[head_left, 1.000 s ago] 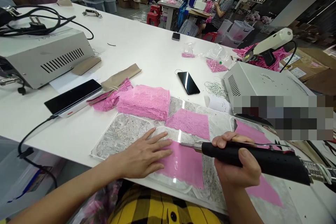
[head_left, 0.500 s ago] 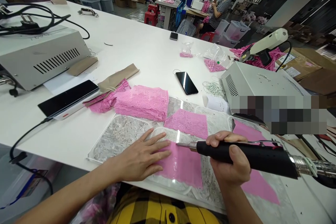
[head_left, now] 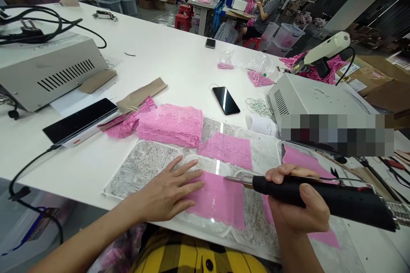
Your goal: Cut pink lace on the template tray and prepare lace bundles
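Observation:
My left hand (head_left: 173, 190) lies flat with its fingers spread, pressing the left edge of a pink fabric piece (head_left: 221, 202). My right hand (head_left: 297, 196) grips a black handheld tool with a metal tip (head_left: 333, 198), thumb along its side. The narrow tip touches or hovers just over the upper edge of that piece; I cannot tell which. Beneath lies a grey marbled board (head_left: 137, 170) with a glossy surface. Just above sits another pink lace piece (head_left: 229, 150), and a thick stack of pink lace pieces (head_left: 171, 124) lies to its left.
A phone (head_left: 226, 100) lies beyond the board. Grey metal boxes stand at the left (head_left: 54, 66) and right (head_left: 320, 98). A phone on a white power bank (head_left: 81, 121) is at the left. More pink fabric (head_left: 297, 158) lies right of the board. A co-worker (head_left: 267, 13) sits behind.
The tool in my right hand has moved right along the upper edge of the pink piece. My left hand stays flat in nearly the same spot.

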Tool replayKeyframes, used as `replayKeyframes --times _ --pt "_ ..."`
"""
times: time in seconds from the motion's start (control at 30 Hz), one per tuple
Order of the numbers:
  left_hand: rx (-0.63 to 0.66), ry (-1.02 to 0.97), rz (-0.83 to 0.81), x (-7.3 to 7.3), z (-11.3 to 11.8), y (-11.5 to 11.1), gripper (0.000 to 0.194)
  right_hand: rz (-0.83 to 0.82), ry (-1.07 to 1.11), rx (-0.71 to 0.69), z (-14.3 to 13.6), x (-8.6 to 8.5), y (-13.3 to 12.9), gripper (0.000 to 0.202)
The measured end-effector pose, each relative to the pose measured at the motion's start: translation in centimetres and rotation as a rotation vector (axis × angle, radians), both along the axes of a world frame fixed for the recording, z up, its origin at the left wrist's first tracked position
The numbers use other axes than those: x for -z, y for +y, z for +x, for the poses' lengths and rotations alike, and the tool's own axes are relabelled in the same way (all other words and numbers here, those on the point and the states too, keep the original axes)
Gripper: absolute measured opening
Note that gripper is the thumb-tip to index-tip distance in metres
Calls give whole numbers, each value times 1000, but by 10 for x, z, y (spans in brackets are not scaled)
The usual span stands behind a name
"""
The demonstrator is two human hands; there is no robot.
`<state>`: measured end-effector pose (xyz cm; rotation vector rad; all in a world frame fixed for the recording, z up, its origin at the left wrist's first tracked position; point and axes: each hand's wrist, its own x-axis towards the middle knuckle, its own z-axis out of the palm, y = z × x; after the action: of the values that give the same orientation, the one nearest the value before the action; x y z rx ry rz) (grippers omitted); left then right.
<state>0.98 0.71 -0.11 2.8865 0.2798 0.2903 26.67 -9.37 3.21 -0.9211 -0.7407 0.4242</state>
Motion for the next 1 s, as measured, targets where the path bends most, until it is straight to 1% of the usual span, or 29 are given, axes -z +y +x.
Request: replayKeyframes --times 0.37,0.47,0.57,0.7,0.77,0.9,1.0 --pt "2 -9 32 1 -1 1 46 7 -37 -34 -4 2 4 10" --pt "4 -22 52 2 -2 2 47 2 7 18 0 -3 2 13" --pt "8 -29 62 3 -2 3 47 -2 58 102 12 -9 -5 14" --pt "7 -37 77 5 -1 3 49 -8 49 171 27 -10 -15 16" --pt "8 -39 86 5 -1 4 50 -10 44 175 29 -8 -17 15" --pt "17 -54 96 4 -1 5 50 -22 51 132 28 -3 -18 14" --pt "25 -108 109 0 3 1 44 -20 55 132 29 -1 -19 15"
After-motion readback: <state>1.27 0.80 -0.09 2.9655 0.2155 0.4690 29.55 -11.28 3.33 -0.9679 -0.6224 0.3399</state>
